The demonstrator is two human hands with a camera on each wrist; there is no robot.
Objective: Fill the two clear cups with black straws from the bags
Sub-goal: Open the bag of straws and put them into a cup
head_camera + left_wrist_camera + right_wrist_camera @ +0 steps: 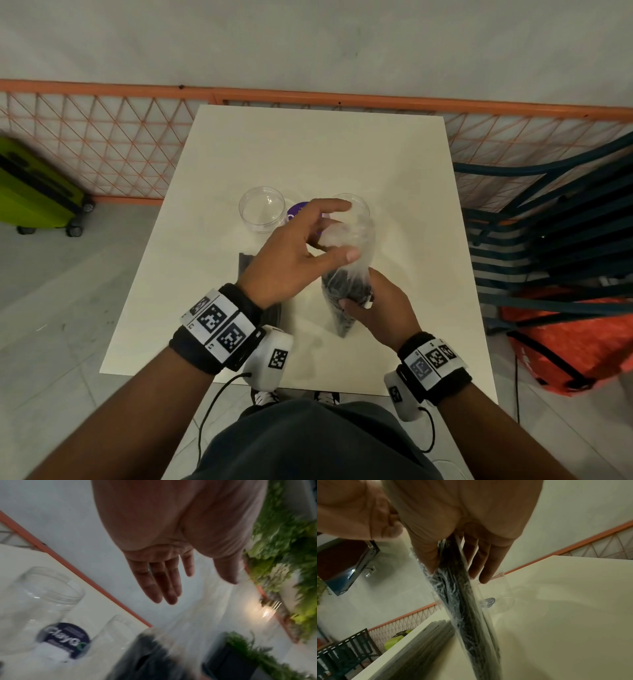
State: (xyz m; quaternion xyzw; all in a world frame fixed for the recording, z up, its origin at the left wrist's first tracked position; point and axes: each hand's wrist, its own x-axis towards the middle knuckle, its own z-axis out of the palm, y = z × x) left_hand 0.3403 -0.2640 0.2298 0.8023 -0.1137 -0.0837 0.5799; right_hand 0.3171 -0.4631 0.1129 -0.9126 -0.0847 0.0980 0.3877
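Two clear cups stand mid-table: the left cup (262,209) (42,595) is empty, and the right cup (358,202) (503,599) is partly hidden behind a clear bag of black straws (346,284) (464,608). My right hand (356,301) (455,570) grips that bag upright, thumb on one side and fingers on the other. My left hand (337,229) (197,586) hovers at the bag's crumpled clear top with its fingers spread and straight, holding nothing. A second bag of straws (247,263) (423,646) lies flat on the table (308,154) under my left forearm.
A round purple label disc (298,210) (67,638) lies between the cups. An orange mesh fence (102,137) runs behind the table. A green suitcase (34,192) stands at left; stacked dark chairs (548,222) and an orange bag (565,342) at right.
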